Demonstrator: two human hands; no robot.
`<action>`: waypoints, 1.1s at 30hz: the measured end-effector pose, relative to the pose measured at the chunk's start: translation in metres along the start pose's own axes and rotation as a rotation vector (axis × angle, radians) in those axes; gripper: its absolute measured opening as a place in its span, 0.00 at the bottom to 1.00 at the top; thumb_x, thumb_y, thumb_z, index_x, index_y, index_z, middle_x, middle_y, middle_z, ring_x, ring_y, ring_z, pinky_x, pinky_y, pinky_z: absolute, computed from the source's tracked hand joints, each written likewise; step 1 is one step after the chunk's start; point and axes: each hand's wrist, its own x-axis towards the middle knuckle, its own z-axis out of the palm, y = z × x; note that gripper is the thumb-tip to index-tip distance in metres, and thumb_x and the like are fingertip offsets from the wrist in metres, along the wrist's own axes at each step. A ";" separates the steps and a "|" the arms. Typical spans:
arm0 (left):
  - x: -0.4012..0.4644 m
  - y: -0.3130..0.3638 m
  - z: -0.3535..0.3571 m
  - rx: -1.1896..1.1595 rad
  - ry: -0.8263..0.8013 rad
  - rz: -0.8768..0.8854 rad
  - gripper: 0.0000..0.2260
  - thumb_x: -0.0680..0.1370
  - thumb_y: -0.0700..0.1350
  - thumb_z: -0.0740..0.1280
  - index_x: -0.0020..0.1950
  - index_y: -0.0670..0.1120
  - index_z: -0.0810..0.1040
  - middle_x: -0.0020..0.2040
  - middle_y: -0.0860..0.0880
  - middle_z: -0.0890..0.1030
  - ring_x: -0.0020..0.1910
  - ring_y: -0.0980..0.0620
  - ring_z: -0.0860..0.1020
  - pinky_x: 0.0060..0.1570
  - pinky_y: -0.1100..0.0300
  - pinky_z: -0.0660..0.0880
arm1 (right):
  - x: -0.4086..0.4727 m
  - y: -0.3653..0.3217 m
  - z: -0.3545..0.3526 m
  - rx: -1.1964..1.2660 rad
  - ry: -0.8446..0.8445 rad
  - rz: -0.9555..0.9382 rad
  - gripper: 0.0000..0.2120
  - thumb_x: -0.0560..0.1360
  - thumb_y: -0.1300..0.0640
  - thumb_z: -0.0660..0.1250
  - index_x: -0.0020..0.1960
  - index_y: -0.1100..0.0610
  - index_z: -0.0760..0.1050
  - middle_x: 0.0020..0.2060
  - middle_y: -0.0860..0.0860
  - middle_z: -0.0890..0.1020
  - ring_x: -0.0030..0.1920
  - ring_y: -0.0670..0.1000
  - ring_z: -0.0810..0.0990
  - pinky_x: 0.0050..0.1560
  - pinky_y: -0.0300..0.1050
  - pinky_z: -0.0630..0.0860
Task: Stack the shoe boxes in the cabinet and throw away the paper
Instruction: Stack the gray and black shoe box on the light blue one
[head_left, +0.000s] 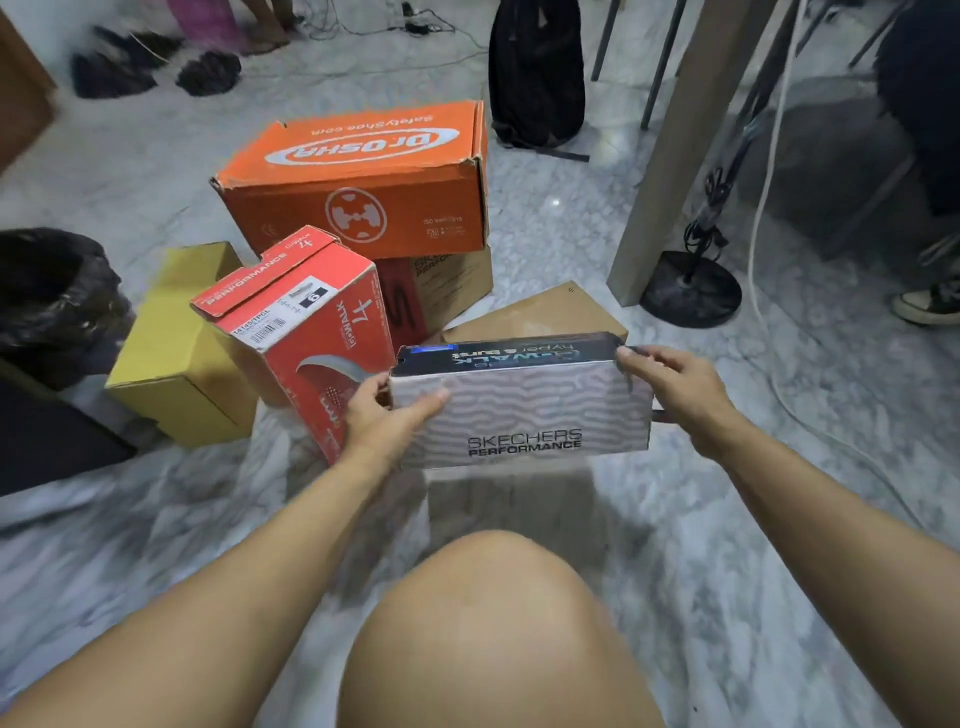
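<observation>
- Head view: you hold the grey Skechers box (519, 410) above the floor (675, 545), left hand (387, 415) and right hand (670, 382) with fingers clamped on its ends.
- Little looks done: the orange box (358, 182), red box (306, 332) and yellow box (182, 348) sit unstacked on the floor.
- No cabinet or paper is visible; the boxes' contents stay hidden.

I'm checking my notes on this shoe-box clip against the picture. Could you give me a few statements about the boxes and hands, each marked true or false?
1. Both hands hold the grey Skechers box, left hand and right hand at opposite ends. True.
2. The orange box lies flat on the floor. False: it sits on a brown box.
3. The red box stands tilted beside a yellow box. True.
4. The grey box is open. False: its lid is on.
</observation>
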 end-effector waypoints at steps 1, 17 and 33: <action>-0.001 0.009 -0.005 0.011 -0.016 0.035 0.27 0.62 0.46 0.81 0.58 0.42 0.79 0.51 0.46 0.84 0.50 0.49 0.82 0.54 0.54 0.78 | -0.004 -0.011 -0.002 -0.015 -0.035 -0.026 0.17 0.66 0.40 0.75 0.49 0.50 0.82 0.47 0.51 0.85 0.47 0.52 0.84 0.44 0.55 0.81; -0.051 0.143 -0.117 0.162 0.206 0.389 0.29 0.71 0.49 0.75 0.71 0.48 0.72 0.61 0.50 0.79 0.59 0.50 0.78 0.62 0.54 0.73 | -0.077 -0.164 0.000 -0.087 -0.185 -0.481 0.38 0.61 0.54 0.81 0.68 0.52 0.73 0.49 0.54 0.85 0.45 0.51 0.85 0.37 0.48 0.82; -0.155 0.192 -0.327 0.226 0.580 0.391 0.35 0.67 0.46 0.78 0.72 0.51 0.69 0.60 0.52 0.77 0.57 0.51 0.76 0.54 0.57 0.75 | -0.172 -0.286 0.146 -0.023 -0.400 -0.822 0.33 0.54 0.44 0.83 0.58 0.41 0.79 0.49 0.50 0.85 0.52 0.53 0.84 0.52 0.57 0.81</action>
